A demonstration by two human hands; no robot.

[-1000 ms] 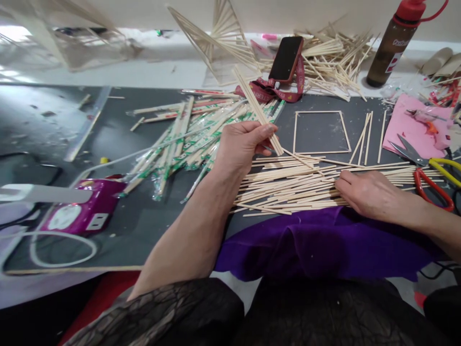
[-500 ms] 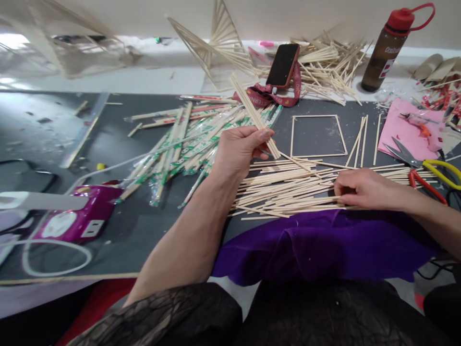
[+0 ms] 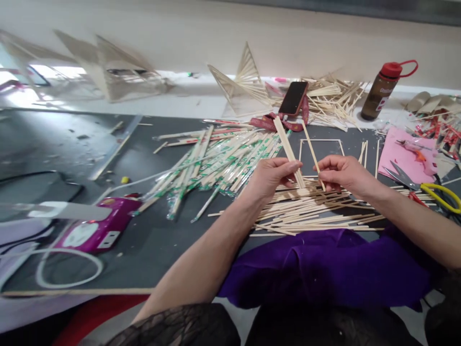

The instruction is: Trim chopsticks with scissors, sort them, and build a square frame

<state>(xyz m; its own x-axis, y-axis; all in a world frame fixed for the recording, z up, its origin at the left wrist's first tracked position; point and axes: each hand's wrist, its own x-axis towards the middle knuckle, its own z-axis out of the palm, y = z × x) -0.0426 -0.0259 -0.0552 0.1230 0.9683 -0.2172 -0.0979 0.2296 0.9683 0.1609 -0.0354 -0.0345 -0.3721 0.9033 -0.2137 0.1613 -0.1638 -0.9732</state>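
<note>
My left hand (image 3: 279, 173) pinches a small bundle of wooden chopsticks (image 3: 288, 146), tilted with the upper ends away from me. To its right, my right hand (image 3: 338, 174) holds a single wooden stick (image 3: 312, 151) between thumb and fingers, close to its lower end. Below both hands lies a spread of loose wooden sticks (image 3: 317, 211) on the dark table. Behind my hands a square frame of sticks (image 3: 320, 140) lies flat, partly covered by my right hand and its stick. Several wrapped chopsticks (image 3: 219, 163) are heaped left of my left hand.
Scissors (image 3: 403, 175) and a glue gun (image 3: 419, 154) on pink paper (image 3: 392, 149) lie at right. Along the back stand a bottle (image 3: 378, 96), a phone (image 3: 293, 98) and a fan-like stick model (image 3: 248, 81). A purple power strip (image 3: 104, 226) and white cable are at left. Purple cloth (image 3: 324, 269) covers the front edge.
My right hand has risen from the loose pile with one stick and come nearer my left hand. The left still holds its bundle. The camera view has shifted.
</note>
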